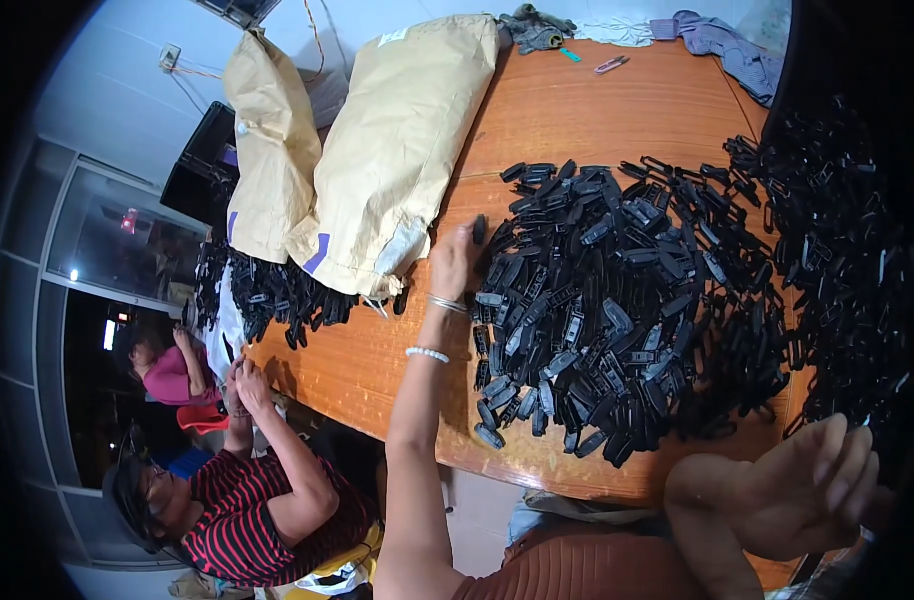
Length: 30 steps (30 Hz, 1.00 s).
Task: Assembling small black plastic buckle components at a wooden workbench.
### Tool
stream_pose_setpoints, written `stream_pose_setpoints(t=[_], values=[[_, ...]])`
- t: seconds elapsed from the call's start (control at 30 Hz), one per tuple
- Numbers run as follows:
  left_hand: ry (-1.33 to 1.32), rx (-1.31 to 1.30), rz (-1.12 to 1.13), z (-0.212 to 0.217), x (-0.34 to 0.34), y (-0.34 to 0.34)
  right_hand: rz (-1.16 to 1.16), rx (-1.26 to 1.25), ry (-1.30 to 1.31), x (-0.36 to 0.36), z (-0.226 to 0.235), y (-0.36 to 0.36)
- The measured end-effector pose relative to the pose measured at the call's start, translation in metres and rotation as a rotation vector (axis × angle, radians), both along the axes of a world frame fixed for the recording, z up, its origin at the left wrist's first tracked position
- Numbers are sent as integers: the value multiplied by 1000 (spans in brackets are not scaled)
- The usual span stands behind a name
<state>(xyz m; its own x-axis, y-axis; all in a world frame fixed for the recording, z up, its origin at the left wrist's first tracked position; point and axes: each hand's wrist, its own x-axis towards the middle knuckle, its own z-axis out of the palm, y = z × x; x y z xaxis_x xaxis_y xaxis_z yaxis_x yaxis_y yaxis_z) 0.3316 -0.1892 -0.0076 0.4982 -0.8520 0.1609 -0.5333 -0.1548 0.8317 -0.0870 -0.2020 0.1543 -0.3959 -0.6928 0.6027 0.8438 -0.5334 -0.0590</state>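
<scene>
Beside the left edge of a large heap of small black plastic clips [597, 300] is my left hand [452, 262], with bracelets at its wrist. Its fingers are closed on one dark oblong clip [479, 230], held upright at the fingertips. My right hand [802, 490] hovers at the lower right, near the table's front edge, with its fingers curled in. Whatever it may hold is hidden by the fingers. A second mass of thin black plastic parts [842, 250] spreads along the right side, touching the first heap.
Two big brown paper sacks [397, 140] lie on the wooden table [577, 110] at the back left, with more black parts [287, 295] beside them. Thread snips [611, 65] and cloths [717, 45] lie at the far edge. A co-worker in a striped shirt [267, 510] sits at the left.
</scene>
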Motion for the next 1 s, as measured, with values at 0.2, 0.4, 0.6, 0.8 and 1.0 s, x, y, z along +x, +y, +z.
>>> stream_pose_setpoints(t=[0.2, 0.4, 0.6, 0.8, 1.0], values=[[-317, 178, 59, -44, 42, -21, 77, -141, 383, 16, 6, -6], [-122, -3, -84, -55, 39, -103, -443, 117, 401, 3, -3, -36], [-241, 371, -122, -22, 19, -148, -478, 553, 1340, 54, 2, -167], [-380, 575, -227, 7, -58, -173, -199, -249, 1908, 114, -153, -283], [-424, 407, -366, 0, -56, -168, -245, -472, 2030, 136, -163, -257]])
